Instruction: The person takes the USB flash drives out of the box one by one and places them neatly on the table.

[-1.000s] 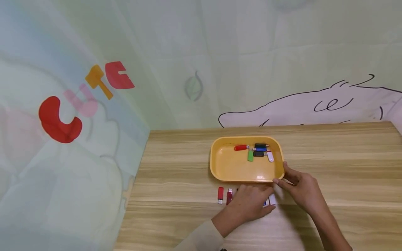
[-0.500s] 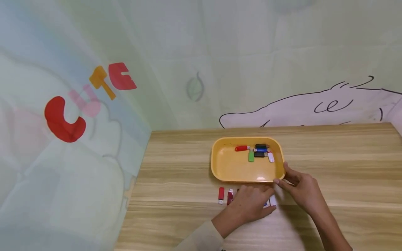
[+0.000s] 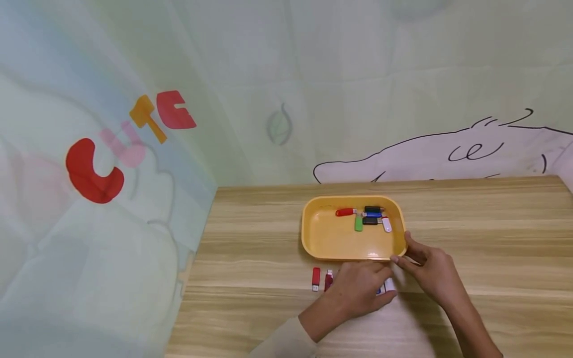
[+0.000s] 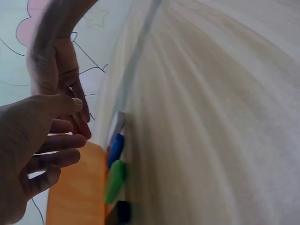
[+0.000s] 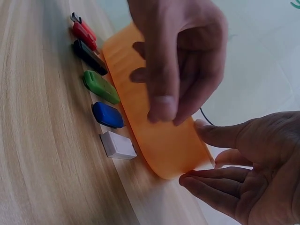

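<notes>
My left hand [image 3: 358, 291] hovers over a row of USB sticks in front of a yellow plastic tray [image 3: 331, 246]. In the left wrist view its fingers are loosely bent and hold nothing. The right wrist view shows the row: two red sticks [image 5: 84, 36], a black [image 5: 90, 57], a green [image 5: 101, 87], a blue [image 5: 108, 115] and a white one [image 5: 118, 146]. From above, the hand covers most of the middle ones. With thumb and fingers my right hand [image 3: 431, 273] grips the tray's near right corner.
Inside the tray lie several more USB sticks, among them a red [image 3: 344, 212], a green [image 3: 358, 223] and a white one [image 3: 387, 224]. A wood-grain table [image 3: 250, 238] carries everything. Behind it hangs a printed cloth backdrop [image 3: 250, 99].
The view has shifted slightly. My left hand stays over the row, its thumb a little farther right. My right hand keeps its grip on the tray corner.
</notes>
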A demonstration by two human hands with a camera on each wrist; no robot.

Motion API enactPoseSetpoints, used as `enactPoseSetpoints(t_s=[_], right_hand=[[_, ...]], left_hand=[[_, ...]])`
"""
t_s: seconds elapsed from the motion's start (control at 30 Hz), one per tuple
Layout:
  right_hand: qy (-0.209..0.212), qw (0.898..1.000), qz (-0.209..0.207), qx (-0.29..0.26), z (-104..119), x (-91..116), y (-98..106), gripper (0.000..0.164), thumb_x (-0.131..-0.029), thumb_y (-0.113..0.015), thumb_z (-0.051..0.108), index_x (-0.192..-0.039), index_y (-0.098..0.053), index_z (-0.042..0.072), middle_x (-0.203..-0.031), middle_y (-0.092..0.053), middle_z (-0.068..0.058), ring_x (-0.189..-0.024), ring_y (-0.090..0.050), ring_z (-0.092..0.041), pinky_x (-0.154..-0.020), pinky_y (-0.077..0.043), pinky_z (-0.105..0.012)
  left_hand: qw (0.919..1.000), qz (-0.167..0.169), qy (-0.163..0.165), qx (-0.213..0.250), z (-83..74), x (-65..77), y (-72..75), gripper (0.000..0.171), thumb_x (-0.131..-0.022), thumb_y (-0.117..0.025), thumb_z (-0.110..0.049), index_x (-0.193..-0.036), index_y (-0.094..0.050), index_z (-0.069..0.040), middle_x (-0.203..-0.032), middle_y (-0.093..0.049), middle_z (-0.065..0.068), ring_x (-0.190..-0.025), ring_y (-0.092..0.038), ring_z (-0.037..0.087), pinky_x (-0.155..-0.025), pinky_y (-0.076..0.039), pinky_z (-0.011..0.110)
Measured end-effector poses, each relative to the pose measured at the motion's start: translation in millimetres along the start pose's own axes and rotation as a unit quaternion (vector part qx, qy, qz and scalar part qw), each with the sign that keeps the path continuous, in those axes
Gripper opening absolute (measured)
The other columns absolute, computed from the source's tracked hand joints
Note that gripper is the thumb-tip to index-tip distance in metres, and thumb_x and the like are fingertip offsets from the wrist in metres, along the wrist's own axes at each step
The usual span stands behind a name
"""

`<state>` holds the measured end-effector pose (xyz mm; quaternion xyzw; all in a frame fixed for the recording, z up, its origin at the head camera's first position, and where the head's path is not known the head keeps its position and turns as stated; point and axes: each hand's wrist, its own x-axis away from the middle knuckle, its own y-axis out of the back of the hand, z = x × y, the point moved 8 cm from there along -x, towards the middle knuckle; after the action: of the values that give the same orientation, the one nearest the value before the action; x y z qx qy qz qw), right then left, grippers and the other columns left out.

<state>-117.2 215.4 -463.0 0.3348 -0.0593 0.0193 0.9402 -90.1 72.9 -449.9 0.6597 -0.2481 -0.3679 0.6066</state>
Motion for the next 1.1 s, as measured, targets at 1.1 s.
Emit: enactPoseSetpoints(t_s=[1.1], right_hand=[[0.003,1.0,0.0,-0.015,-1,1,0,0.076,-0.096,-0.081,0.03,-0.152,-0.044,-0.005,-0.138,-0.063,-0.023,-0.117,-0.073,-0.041,-0.096,-0.056,-0.054]], left_hand=[[0.9802,0.025,0.154,0.122,94.7,-27.0,23.0,0.023,-0.099,-0.072,-0.041,-0.109,-0.069,-0.02,-0.099,-0.07,-0.008,-0.078,-0.056,0.002,-0.064,-0.044,0.01]])
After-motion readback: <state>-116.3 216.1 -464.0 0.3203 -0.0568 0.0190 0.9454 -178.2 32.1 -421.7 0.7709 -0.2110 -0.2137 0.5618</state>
